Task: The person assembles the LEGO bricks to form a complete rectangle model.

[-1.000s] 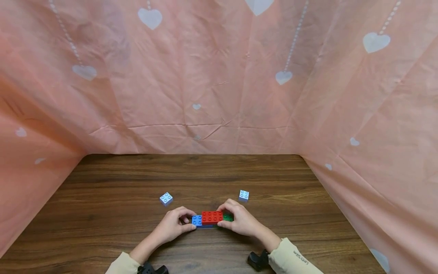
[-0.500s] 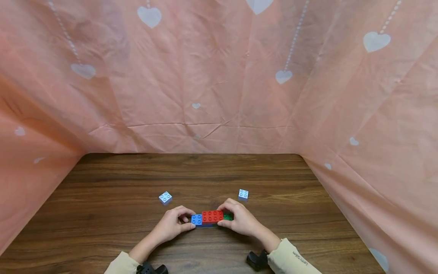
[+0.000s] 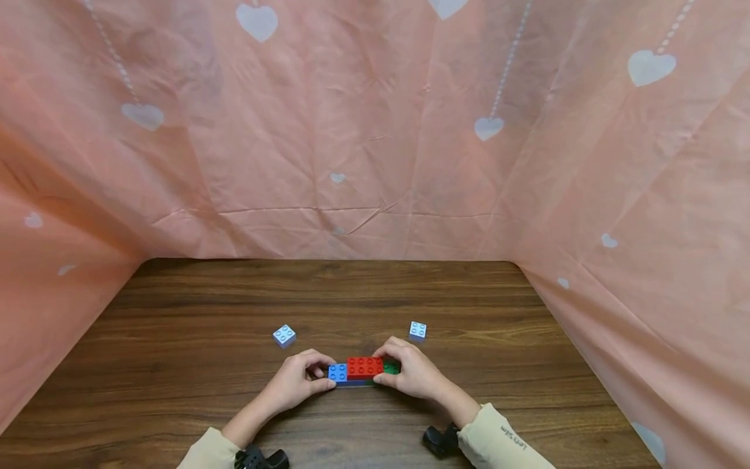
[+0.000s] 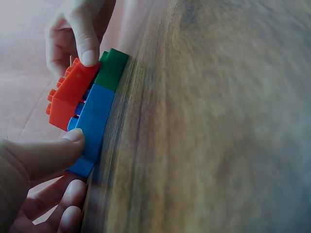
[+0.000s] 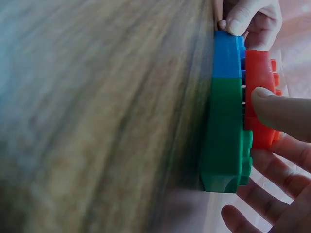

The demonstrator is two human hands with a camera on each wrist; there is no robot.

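A blue building brick point(image 3: 337, 372) and a green building brick point(image 5: 224, 131) stand end to end on the wooden table. Over their seam lies a red building brick point(image 3: 364, 367); both wrist views show studs in a narrow gap under it, so it is not pressed fully down. My left hand point(image 3: 298, 382) pinches the outer end of the blue brick between thumb and fingers. With thumb and fingers, my right hand point(image 3: 413, 371) grips the right end of the red brick, above the green one. In the head view the right hand hides part of the green brick.
Two pale blue square bricks lie farther back on the table: a left one point(image 3: 284, 335) and a right one point(image 3: 418, 330). Pink curtain point(image 3: 328, 150) with white hearts closes off the table's back and sides.
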